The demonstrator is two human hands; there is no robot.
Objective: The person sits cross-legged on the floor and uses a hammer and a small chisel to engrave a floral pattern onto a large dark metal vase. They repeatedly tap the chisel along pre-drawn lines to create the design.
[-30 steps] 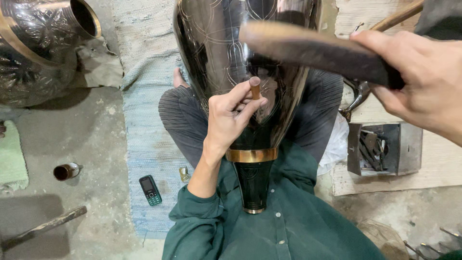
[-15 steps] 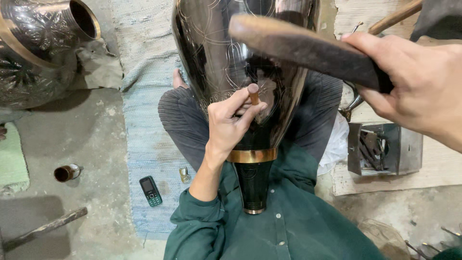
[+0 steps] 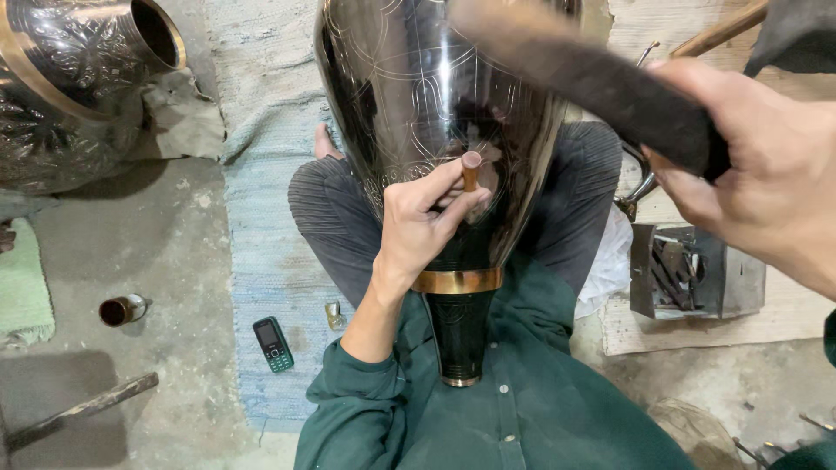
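We are pinching the short punch [image 3: 471, 171] in our left hand [image 3: 418, 231] fingers against the heavy, slippery-looking dark vase [image 3: 435, 113] lying across our lap, while our right hand [image 3: 766, 174] is gripping the hammer [image 3: 592, 78] fully closed.

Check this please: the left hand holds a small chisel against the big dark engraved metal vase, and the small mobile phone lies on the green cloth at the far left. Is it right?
Not quite. The head view shows the small mobile phone lying on the pale blue woven mat, not on the green cloth. The rest holds: the left hand holds a small chisel against the big dark engraved metal vase.
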